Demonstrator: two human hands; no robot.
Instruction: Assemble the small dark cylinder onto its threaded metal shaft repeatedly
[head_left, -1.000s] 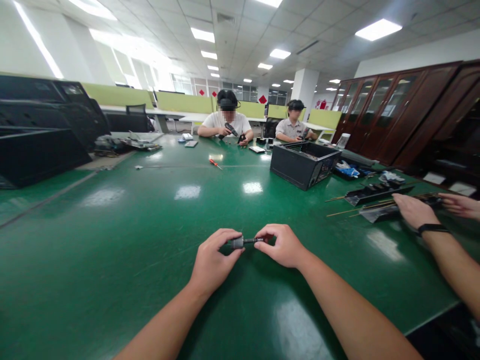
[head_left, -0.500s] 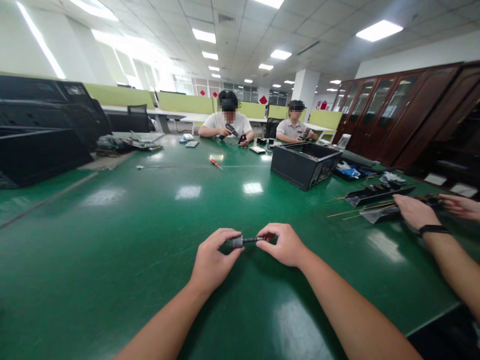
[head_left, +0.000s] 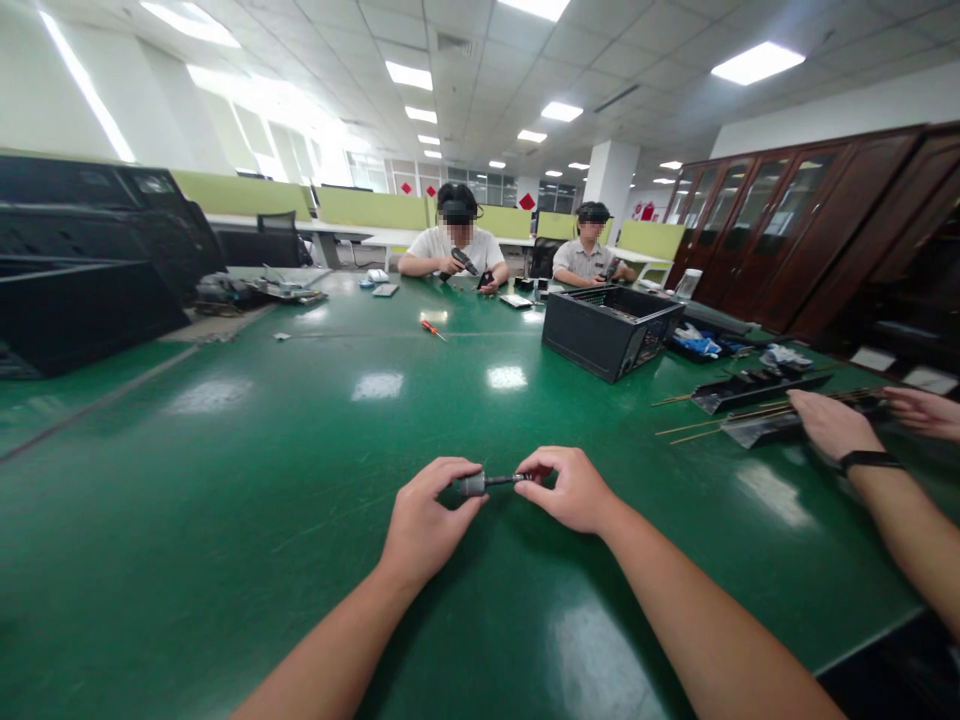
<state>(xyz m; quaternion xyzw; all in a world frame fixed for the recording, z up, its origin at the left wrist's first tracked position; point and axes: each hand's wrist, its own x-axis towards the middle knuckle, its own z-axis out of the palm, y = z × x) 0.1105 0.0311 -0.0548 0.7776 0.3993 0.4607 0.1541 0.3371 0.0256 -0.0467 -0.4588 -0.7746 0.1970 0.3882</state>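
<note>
Between my two hands, just above the green tabletop, lies a small grey cylinder with a thin dark shaft (head_left: 499,481). Its exact kind cannot be made out. My left hand (head_left: 427,515) is closed around the thick grey end, thumb below and fingers above. The far tip of the shaft sits in the fingertips of my right hand (head_left: 564,492), which pinch a small dark end piece partly hidden by the fingers. The shaft runs level from one hand to the other.
A black computer case (head_left: 592,340) stands ahead to the right. An orange screwdriver (head_left: 431,328) lies on the green table (head_left: 225,520). At right, another person's hands (head_left: 836,420) touch a dark metal channel with thin rods. Two people with drills sit opposite. Dark equipment (head_left: 82,310) fills the left.
Both hands keep their grip and place. The right fingertips have shifted very slightly to the right along the shaft.
</note>
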